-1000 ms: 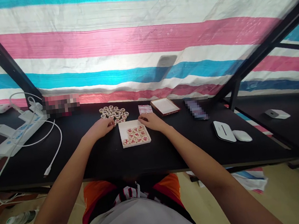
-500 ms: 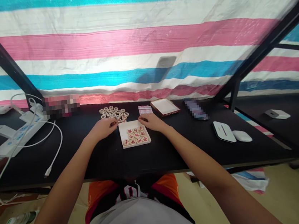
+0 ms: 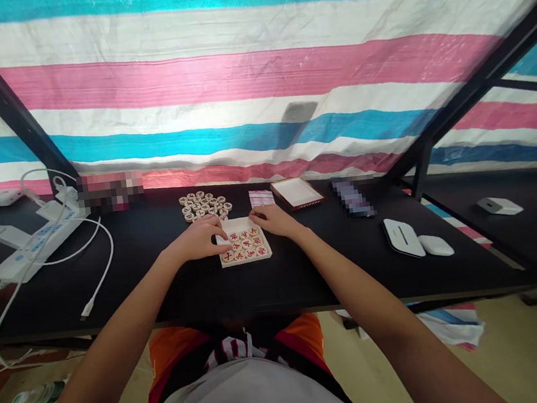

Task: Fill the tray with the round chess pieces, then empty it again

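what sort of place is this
Probably an indoor makeshift desk space, though I can't be sure: a striped plastic sheet hangs behind the black table, dark metal bars slant at its sides, and a white power strip lies on top.

On your desk (image 3: 279, 291), the tray (image 3: 247, 261) holding pieces (image 3: 247, 244) lies between front and back edges; nearer the back edge, loose pieces (image 3: 205, 204) sit left, the box lid (image 3: 298, 193) right.
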Demonstrator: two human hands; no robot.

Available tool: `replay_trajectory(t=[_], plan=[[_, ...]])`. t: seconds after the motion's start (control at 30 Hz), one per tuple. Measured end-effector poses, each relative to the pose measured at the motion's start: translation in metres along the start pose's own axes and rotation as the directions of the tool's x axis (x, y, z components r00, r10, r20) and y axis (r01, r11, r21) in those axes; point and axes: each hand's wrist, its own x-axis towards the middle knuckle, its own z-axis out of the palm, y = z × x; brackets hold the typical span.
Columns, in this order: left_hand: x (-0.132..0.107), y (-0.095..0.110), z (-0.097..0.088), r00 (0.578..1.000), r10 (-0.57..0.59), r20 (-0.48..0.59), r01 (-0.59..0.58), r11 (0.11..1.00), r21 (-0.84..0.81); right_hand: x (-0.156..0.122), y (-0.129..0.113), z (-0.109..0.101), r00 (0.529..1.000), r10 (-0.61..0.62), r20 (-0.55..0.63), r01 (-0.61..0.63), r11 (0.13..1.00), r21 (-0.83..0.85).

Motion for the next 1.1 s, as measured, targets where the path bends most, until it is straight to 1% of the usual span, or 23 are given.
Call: replay_trajectory(t=[0.1, 0.2, 0.33, 0.37, 0.47, 0.53, 0.63, 0.73, 0.87, 0.97, 1.1], plan=[[0.001, 0.005, 0.001, 0.999, 0.039, -0.009, -0.039, 0.999, -0.013, 0.0, 0.001, 0.001, 1.0, 0.0, -0.005, 0.0, 1.0, 0.0], [0.003, 0.006, 0.004, 0.999, 0.037, 0.001, -0.037, 0.999, -0.001, 0.0, 0.001, 0.001, 1.0, 0.0, -0.003, 0.0, 1.0, 0.004], [0.004, 0.004, 0.008, 0.996, 0.004, -0.091, -0.003, 1.0, 0.021, 0.0, 0.0, 0.0, 1.0, 0.008, -0.007, -0.008, 1.0, 0.006], [0.004, 0.004, 0.009, 0.996, 0.012, -0.091, -0.01, 1.0, 0.02, 0.0, -0.001, 0.0, 1.0, 0.012, -0.005, -0.012, 1.0, 0.005], [0.004, 0.006, 0.009, 0.998, 0.03, -0.046, -0.028, 0.999, 0.033, 0.0, -0.001, 0.0, 1.0, 0.018, 0.007, -0.018, 1.0, -0.002], [0.005, 0.009, 0.008, 0.999, 0.014, -0.034, -0.012, 0.999, 0.048, 0.001, -0.002, -0.001, 1.0, 0.018, 0.011, -0.018, 1.0, -0.008], [0.007, 0.011, 0.009, 0.999, -0.012, -0.052, 0.015, 0.998, 0.06, 0.001, -0.003, -0.002, 1.0, 0.02, 0.01, -0.02, 1.0, -0.014], [0.011, 0.01, 0.014, 0.997, -0.025, -0.078, 0.03, 0.998, 0.063, 0.001, -0.006, -0.003, 1.0, 0.026, 0.011, -0.026, 1.0, -0.011], [0.017, 0.006, 0.022, 0.995, -0.061, -0.085, 0.067, 0.995, 0.08, 0.002, -0.007, -0.003, 0.999, 0.026, 0.017, -0.026, 1.0, -0.014], [0.018, 0.004, 0.024, 0.992, -0.095, -0.077, 0.1, 0.993, 0.061, 0.002, -0.007, -0.003, 0.999, 0.029, 0.015, -0.029, 0.999, -0.026], [0.017, 0.004, 0.023, 0.991, -0.12, -0.061, 0.122, 0.992, 0.029, 0.002, -0.009, -0.003, 0.999, 0.038, 0.021, -0.037, 0.999, -0.017]])
